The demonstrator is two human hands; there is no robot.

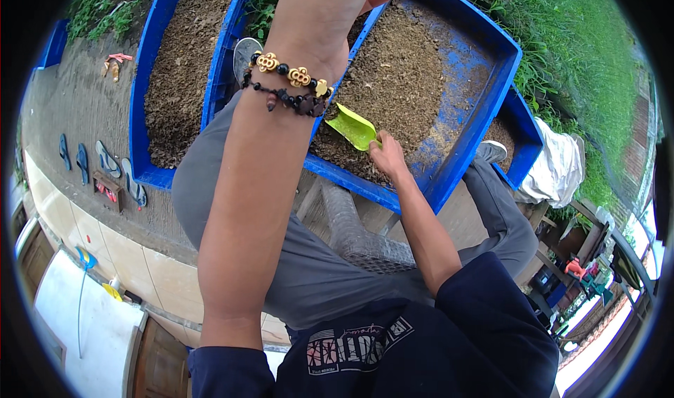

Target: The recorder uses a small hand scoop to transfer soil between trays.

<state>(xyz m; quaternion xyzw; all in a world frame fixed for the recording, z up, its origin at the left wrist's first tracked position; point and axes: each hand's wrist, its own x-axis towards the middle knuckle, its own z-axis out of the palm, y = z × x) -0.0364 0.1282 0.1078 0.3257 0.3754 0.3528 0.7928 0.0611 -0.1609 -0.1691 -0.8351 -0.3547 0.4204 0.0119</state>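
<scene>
My right hand (388, 155) is closed around the handle of a lime-green scoop (353, 126). The scoop's blade rests at the near left part of a blue tray (484, 131), against a bed of brown crumbly material (397, 64). Close to the camera, my left hand (337, 8) is raised over the tray's far left side. Two beaded bracelets, black and gold, circle its wrist. The top of the picture cuts this hand off; a few bent fingertips show, and whether it holds anything is hidden.
Another blue tray (160, 178) of brown material lies to the left. A smaller blue tray (535, 147) and a white sack (558, 166) are on the right. My legs straddle a grey woven seat (358, 240). Sandals (83, 163) lie at left; grass (583, 54) grows at far right.
</scene>
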